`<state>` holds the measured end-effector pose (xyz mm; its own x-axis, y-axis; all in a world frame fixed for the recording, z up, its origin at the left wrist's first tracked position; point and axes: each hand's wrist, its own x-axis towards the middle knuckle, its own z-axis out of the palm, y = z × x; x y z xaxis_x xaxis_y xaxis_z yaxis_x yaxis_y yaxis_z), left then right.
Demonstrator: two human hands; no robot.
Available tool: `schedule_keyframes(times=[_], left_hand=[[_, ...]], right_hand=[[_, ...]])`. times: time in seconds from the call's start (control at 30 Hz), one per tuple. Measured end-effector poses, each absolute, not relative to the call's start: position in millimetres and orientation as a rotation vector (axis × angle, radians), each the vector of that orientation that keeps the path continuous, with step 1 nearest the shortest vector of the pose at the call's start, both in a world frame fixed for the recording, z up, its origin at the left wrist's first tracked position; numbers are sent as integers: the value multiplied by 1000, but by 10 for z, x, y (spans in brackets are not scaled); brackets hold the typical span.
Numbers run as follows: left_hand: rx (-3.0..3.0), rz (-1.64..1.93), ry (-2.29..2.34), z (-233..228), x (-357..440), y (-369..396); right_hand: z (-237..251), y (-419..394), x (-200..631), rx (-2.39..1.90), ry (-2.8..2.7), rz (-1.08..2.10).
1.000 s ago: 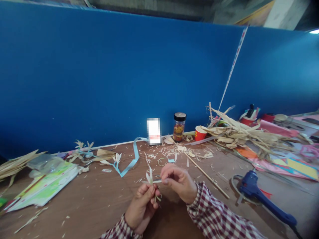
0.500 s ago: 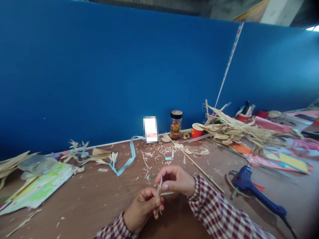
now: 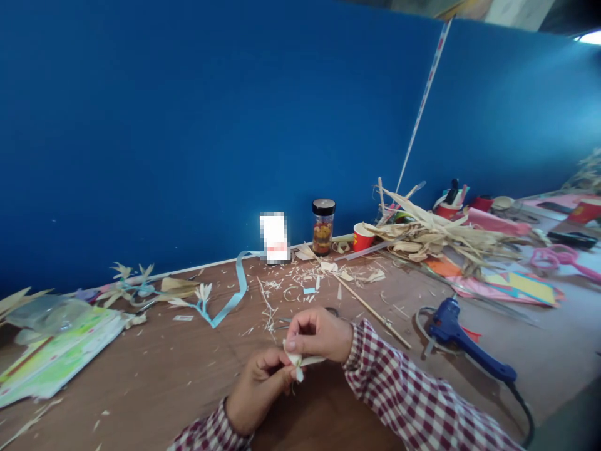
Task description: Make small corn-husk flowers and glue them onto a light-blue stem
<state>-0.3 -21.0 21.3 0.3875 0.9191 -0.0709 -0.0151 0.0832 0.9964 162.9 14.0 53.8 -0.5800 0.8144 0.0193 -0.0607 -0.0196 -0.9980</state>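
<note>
Close to the table's near edge, my two hands meet at a small pale corn husk flower with a few petal-like strips spreading out. My left hand pinches its base between thumb and fingers. From above, my right hand grips one of the upper petals with thumb and forefinger. Part of the flower is hidden behind the fingers. Just beyond my right hand lie scissors, mostly covered by it. A thin stick slants across the table to the right.
A blue glue gun lies at right with its cord. Behind are a heap of dry husks, a red paper cup and a black-lidded jar. Husk scraps litter the brown table. Left are a blue ribbon and a green-white packet.
The husk piece has turned, and its petals now face me more openly. My right hand has shifted its pinch onto an upper petal. The whole view has swung slightly right and down.
</note>
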Motion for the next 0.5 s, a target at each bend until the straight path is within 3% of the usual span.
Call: schedule_keyframes(times=[0.5], left_hand=[[1537,852,905,201,-45,-217]], right_hand=[[530,106,1620,-743,-1561,1828]])
